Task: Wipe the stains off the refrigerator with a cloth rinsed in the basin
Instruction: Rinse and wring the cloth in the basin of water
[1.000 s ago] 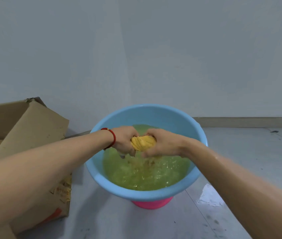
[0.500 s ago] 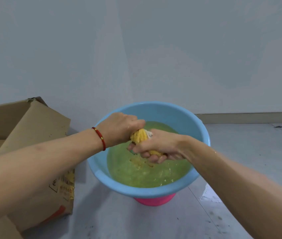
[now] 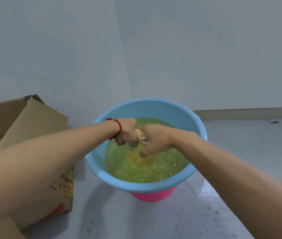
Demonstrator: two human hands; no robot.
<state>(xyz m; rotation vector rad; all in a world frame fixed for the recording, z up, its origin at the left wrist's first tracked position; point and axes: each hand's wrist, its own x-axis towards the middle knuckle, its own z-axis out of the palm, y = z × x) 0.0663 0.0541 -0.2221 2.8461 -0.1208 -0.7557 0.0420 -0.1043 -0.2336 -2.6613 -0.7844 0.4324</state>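
While mostly hidden, yellow cloth (image 3: 141, 136) gripped by left hand (image 3: 126, 131) and right hand (image 3: 155, 141), apparently above blue basin (image 3: 154, 107) water.

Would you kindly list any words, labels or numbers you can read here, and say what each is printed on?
Cardboard box: red and yellow print low on its side, too blurred to read.
Blue basin, yellow cloth, wall and floor: no text visible.
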